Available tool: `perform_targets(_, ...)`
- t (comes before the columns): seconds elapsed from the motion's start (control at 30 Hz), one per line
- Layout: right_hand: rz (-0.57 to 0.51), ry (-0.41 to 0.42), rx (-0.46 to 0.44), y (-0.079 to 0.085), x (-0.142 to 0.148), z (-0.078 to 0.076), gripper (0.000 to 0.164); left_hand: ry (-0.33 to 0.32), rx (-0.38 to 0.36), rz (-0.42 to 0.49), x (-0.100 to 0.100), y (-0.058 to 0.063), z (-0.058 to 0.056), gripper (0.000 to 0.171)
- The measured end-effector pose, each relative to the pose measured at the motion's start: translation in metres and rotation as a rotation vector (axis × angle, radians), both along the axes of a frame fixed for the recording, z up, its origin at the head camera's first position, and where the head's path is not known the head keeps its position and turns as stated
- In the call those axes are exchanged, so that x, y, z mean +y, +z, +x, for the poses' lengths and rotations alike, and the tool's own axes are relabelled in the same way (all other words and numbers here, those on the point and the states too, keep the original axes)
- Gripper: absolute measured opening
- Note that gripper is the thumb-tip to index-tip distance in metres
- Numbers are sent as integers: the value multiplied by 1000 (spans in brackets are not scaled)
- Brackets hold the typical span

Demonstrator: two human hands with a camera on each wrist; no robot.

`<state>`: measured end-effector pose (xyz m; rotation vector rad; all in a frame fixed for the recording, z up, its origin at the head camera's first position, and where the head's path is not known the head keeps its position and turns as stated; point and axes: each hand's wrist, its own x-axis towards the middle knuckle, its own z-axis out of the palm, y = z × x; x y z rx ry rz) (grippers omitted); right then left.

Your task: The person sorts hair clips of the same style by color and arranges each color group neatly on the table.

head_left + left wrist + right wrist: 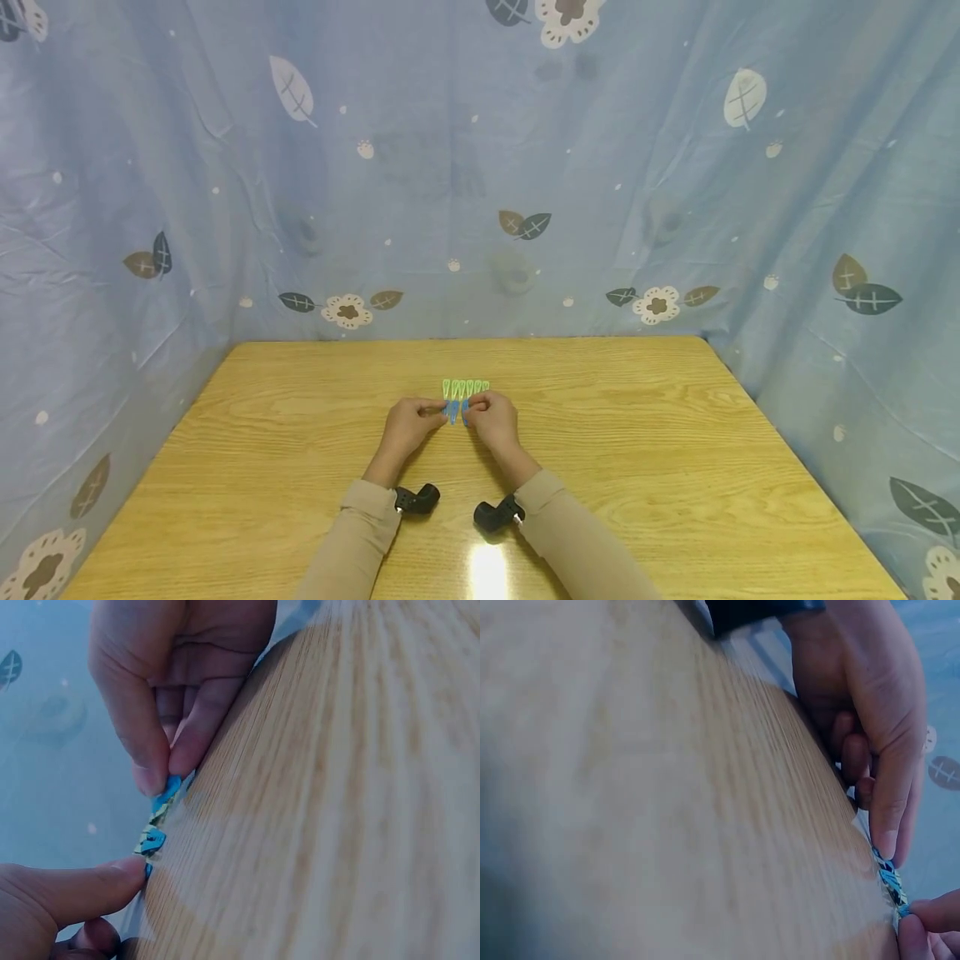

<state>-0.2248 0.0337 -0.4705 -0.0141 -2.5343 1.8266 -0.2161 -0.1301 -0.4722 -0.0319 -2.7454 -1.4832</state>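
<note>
A row of several green hair clips (466, 388) lies on the wooden table, pointed ends toward the person. Just in front of it is a shorter row of blue hair clips (454, 411). At that row's left end my left hand (408, 427) pinches a blue clip between thumb and fingers, which partly cover it. On the right, my right hand (495, 421) holds another blue hair clip (166, 793) by thumb and fingertips, low over the tabletop. Between the two hands, one blue clip (153, 841) shows from the side in the left wrist view.
The wooden table (637, 450) extends to both sides of the hands. Blue patterned cloth (450, 167) hangs behind it and along both sides. Black wrist-camera mounts (418, 499) sit at both cuffs, close over the table. A bright reflection shows near the front.
</note>
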Motion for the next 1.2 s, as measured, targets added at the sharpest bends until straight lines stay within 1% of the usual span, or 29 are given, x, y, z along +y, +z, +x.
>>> perform_targets(0.23, 46, -3, -33, 5, -2, -1, 15, -1, -8, 14, 0, 1, -1, 26)
perform_targets(0.47, 94, -6, -2, 5, -2, -2, 15, 6, -13, 28, 0, 2, -1, 25)
perform_targets(0.77, 122, -15, -13, 5, -1, 4, 18, 4, -25, 34, -1, -1, 0, 25)
perform_targets(0.87, 117, -27, -5, 3, -2, 6, 18, 5, -22, 22, -1, -3, 0, 26)
perform_targets(1.03, 102, -58, 10, 0, -2, 6, 17, 10, -9, 3, -1, -1, 1, 26)
perform_targets(1.2, 22, -49, 0, 1, 1, 8, 18, 15, -7, 4, 0, 2, 2, 25)
